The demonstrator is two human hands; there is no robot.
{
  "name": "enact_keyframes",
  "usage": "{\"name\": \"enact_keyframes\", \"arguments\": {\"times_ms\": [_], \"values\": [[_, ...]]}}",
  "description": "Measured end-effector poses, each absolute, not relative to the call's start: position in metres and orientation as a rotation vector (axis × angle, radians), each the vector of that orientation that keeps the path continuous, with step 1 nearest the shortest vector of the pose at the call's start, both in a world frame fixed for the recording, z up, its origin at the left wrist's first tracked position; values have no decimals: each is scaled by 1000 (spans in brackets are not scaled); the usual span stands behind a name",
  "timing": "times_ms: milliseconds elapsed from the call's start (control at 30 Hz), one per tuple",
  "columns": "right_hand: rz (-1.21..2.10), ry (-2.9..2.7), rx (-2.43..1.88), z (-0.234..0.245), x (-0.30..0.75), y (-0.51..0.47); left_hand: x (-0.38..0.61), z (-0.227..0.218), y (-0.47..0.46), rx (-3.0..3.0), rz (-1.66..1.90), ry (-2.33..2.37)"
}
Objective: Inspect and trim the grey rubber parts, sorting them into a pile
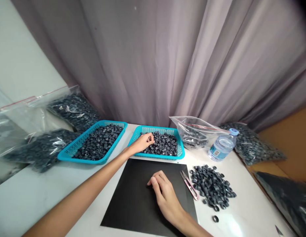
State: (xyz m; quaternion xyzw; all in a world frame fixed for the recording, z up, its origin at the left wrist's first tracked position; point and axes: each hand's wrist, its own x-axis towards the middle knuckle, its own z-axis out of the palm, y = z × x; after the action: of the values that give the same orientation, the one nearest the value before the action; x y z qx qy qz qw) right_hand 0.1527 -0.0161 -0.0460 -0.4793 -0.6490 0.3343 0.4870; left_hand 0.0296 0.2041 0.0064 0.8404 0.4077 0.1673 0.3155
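Note:
My left hand (143, 142) reaches into the middle turquoise basket (180, 154), its fingers pinched among the small dark rubber rings (165, 144) in it; what they hold is hidden. My right hand (165, 195) lies on a black mat (133, 204) in front of me, with fingers curled and pressed together at the tips. A loose pile of dark rings (212, 187) lies on the white table to its right. Pink thread snips (189, 185) rest at the mat's right edge, close to my right hand.
A second turquoise basket (69, 154) of rings stands to the left. Clear bags of rings lie at left (73, 110), behind the baskets (192, 131) and at right (254, 144). A water bottle (222, 145) lies beside the pile. One ring (215, 218) sits alone near the front. A curtain hangs behind.

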Motion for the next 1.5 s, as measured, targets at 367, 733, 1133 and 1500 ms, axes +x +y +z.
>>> {"name": "enact_keyframes", "arguments": {"times_ms": [367, 733, 1133, 1500], "values": [[866, -1548, -1179, -45, 151, -15, 27, 23, 191, 1802, 858, 909], [363, -1813, -1305, -1, 191, 17, 30, 31, 176, 1492, 841, 774], [435, -2184, -1437, -9, 260, 166, 31, 27, 181, 1233, 811, 820], [335, -1981, -1405, -9, 255, 155, 26, 28, 185, 1153, 804, 822]]}}
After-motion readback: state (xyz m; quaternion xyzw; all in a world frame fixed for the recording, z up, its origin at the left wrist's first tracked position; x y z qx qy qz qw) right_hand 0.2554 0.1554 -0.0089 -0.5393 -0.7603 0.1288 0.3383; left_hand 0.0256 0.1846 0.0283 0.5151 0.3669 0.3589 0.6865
